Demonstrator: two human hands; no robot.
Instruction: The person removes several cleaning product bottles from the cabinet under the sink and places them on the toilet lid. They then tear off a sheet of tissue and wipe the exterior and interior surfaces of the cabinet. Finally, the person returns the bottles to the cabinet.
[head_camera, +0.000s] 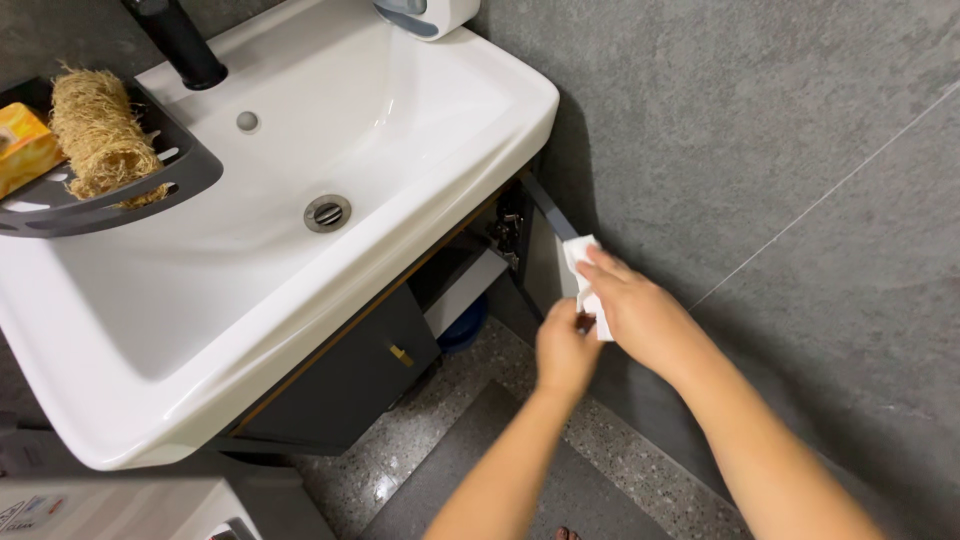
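Observation:
Under a white sink, a dark grey cabinet door stands swung open toward the wall. My right hand presses a folded white cloth against the door's outer edge. My left hand sits just below and left of it, fingers curled at the door's lower edge; what it grips is hidden behind the hand.
A dark faucet stands at the basin's back, the drain in its middle. A grey rack on the rim holds a fibrous loofah and an orange sponge. A closed cabinet door with gold knob; blue container inside; speckled floor.

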